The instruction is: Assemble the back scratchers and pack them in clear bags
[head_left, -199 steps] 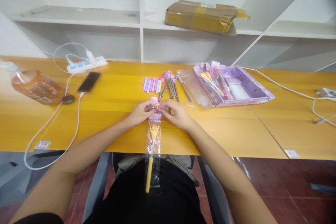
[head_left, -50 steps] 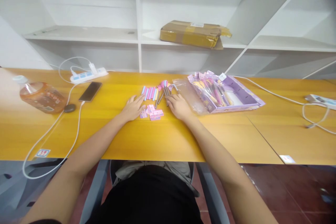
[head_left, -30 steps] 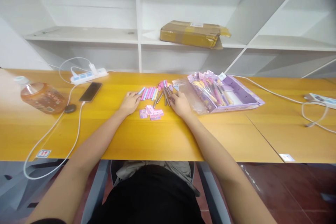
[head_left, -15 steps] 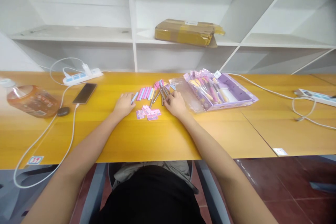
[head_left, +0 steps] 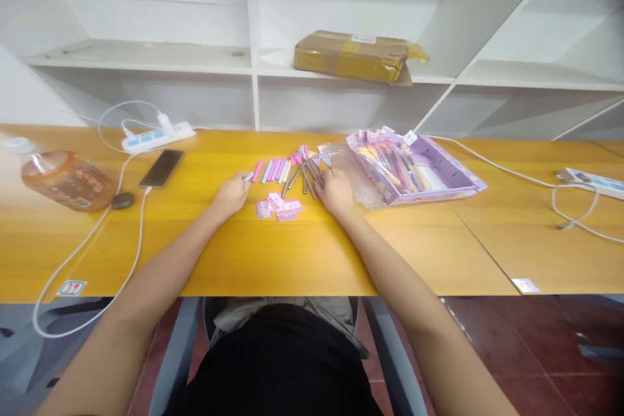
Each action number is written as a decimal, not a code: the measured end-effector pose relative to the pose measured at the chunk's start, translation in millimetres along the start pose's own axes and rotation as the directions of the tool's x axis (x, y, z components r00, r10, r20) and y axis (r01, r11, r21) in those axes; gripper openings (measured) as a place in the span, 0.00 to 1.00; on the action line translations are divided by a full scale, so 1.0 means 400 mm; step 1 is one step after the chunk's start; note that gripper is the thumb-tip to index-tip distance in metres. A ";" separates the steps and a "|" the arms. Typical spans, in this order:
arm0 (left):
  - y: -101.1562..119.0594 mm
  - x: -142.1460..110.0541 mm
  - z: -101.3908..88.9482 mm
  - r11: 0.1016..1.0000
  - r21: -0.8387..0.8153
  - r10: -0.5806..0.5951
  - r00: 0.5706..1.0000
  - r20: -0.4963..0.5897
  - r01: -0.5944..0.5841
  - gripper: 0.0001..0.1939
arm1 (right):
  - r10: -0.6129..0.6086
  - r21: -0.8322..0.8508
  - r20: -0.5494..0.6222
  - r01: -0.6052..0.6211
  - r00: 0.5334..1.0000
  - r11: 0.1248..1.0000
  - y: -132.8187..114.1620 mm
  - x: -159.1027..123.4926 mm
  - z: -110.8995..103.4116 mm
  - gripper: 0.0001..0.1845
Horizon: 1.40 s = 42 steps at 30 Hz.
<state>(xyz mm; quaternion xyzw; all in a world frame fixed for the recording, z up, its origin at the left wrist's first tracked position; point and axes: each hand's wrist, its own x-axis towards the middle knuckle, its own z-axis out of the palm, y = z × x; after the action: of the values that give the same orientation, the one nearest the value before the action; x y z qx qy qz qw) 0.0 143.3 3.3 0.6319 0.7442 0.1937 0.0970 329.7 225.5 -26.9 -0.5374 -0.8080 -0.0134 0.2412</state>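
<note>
A row of small pastel handles (head_left: 273,170), pink and blue, lies on the yellow table (head_left: 292,253). My left hand (head_left: 231,195) rests at the left end of the row, fingers pinched on one blue handle (head_left: 248,176). My right hand (head_left: 334,192) lies palm down on the table, fingertips touching a bunch of metal scratcher rods with small coloured claw heads (head_left: 307,168). Between my hands sit a few pink paper labels (head_left: 279,207).
A purple box (head_left: 439,172) with packaged scratchers and clear bags (head_left: 358,175) stands right of my hand. A phone (head_left: 162,168), power strip (head_left: 156,136), cables, a dark pebble-like object (head_left: 122,200) and a drink bottle (head_left: 63,171) lie left. A cardboard parcel (head_left: 355,56) sits on the shelf.
The packaged yellow scratcher I held earlier is gone from my hands. My left hand has slid left, drawing a blue handle away from the row. My right hand has stayed on the rods.
</note>
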 end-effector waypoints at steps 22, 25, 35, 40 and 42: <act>0.086 -0.111 -0.002 0.924 -0.195 0.351 0.932 0.091 -0.329 0.17 | 0.246 0.401 0.029 -0.237 0.969 0.885 -0.015 -0.023 -0.039 0.23; 0.091 -0.115 -0.007 0.903 -0.218 0.399 0.911 0.104 -0.371 0.20 | 0.193 0.592 -0.001 -0.155 0.981 0.791 -0.030 -0.030 -0.050 0.29; 0.104 -0.125 -0.005 0.904 -0.185 0.417 0.892 0.174 -0.386 0.21 | -0.028 0.905 0.167 -0.142 0.986 0.400 -0.063 -0.040 -0.057 0.31; 0.100 -0.125 -0.001 0.851 -0.227 0.511 0.846 0.154 -0.473 0.23 | -0.069 0.950 0.204 -0.180 0.977 0.255 -0.079 -0.048 -0.059 0.26; 0.097 -0.125 0.003 0.833 -0.231 0.542 0.826 0.157 -0.503 0.24 | -0.071 0.960 0.204 -0.186 0.976 0.210 -0.082 -0.049 -0.059 0.25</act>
<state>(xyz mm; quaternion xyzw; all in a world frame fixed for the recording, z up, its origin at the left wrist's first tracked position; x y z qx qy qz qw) 44.7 99.4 13.2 0.8176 0.5063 0.2095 0.1767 315.9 188.0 -6.1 -0.2942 -0.6361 0.5606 0.4410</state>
